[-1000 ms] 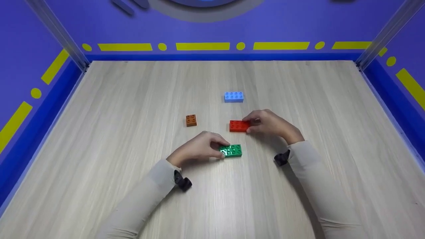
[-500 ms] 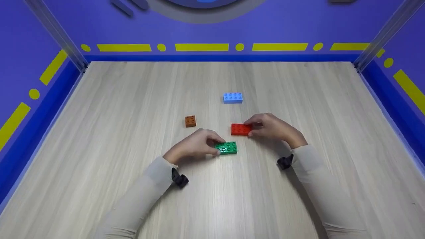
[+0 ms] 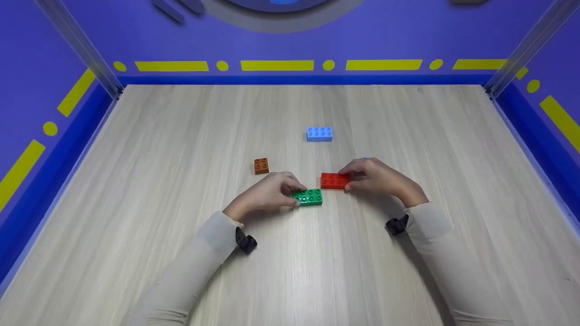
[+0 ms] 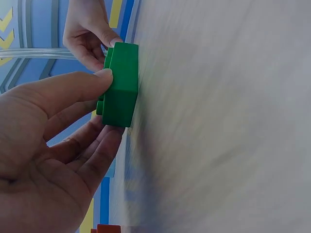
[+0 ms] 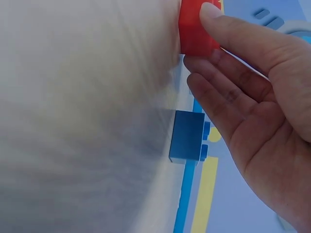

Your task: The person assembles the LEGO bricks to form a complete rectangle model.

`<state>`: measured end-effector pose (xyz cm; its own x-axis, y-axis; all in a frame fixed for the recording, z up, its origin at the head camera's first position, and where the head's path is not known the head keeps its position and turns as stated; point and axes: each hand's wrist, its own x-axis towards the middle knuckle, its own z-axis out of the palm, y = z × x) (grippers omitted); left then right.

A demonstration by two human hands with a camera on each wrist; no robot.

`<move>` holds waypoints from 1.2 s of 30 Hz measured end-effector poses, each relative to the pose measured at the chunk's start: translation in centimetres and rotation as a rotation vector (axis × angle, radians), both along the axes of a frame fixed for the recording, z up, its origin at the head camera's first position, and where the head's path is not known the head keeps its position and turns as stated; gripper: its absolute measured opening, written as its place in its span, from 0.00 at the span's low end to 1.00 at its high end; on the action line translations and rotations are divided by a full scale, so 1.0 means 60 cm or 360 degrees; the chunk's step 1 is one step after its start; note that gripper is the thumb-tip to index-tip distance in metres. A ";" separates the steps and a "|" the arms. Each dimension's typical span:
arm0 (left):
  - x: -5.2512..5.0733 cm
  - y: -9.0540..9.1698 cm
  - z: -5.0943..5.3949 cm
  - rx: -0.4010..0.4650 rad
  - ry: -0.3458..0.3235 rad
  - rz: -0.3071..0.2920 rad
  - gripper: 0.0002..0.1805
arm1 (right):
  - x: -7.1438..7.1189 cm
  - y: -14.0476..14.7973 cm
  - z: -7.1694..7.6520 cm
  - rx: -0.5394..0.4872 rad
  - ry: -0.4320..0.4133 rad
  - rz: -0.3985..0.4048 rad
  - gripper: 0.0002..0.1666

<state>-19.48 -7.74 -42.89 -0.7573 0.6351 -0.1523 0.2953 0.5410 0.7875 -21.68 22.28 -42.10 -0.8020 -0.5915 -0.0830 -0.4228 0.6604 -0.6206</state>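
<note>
My left hand (image 3: 267, 195) pinches a green toy building brick (image 3: 310, 197) by its left end, thumb on the near side and fingers on the far side. In the left wrist view the thumb presses the brick (image 4: 121, 87) and the fingertips meet its lower end. My right hand (image 3: 383, 180) pinches a red brick (image 3: 334, 180) of the same studded kind by its right end. The red brick lies just behind and right of the green one, with a small gap between them. In the right wrist view, the thumb and fingers hold the red brick (image 5: 195, 31).
A small orange-brown brick (image 3: 261, 165) stands left of the hands, and a light blue brick (image 3: 319, 134) farther back. A blue brick (image 5: 187, 136) stands beyond the right hand, almost hidden in the head view. Purple-blue walls (image 3: 290, 45) enclose the wooden table (image 3: 181, 127).
The green brick has moved left and slightly away from me with my left hand. The red brick has come slightly nearer and to the right with my right hand. Both stay gripped.
</note>
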 end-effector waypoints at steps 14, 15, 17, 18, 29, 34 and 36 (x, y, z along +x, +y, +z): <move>-0.008 -0.001 -0.006 0.0007 0.0073 0.0029 0.19 | 0.009 0.006 -0.005 0.0043 0.0070 0.0055 0.23; -0.008 -0.001 -0.007 0.0009 0.0073 0.0033 0.19 | 0.011 0.007 -0.007 0.0040 0.0070 0.0058 0.23; -0.009 -0.001 -0.008 0.0028 0.0075 0.0042 0.19 | 0.012 0.007 -0.009 0.0033 0.0073 0.0062 0.22; -0.009 -0.001 -0.009 0.0040 0.0075 0.0047 0.19 | 0.013 0.008 -0.010 0.0030 0.0072 0.0062 0.22; -0.015 0.003 -0.014 0.0131 0.0065 0.0115 0.19 | 0.015 0.009 -0.004 0.0017 0.0050 0.0068 0.23; -0.018 0.003 -0.017 0.0150 0.0056 0.0156 0.19 | 0.016 0.008 0.000 -0.0015 0.0034 0.0095 0.23; -0.018 0.003 -0.019 0.0160 0.0061 0.0169 0.18 | 0.016 0.007 0.002 -0.0015 0.0023 0.0098 0.23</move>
<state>-20.56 -7.56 -44.03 -0.8249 0.5619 -0.0613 0.2718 0.4895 0.8285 -20.71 22.68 -42.00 -0.7653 -0.6402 -0.0658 -0.4714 0.6272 -0.6200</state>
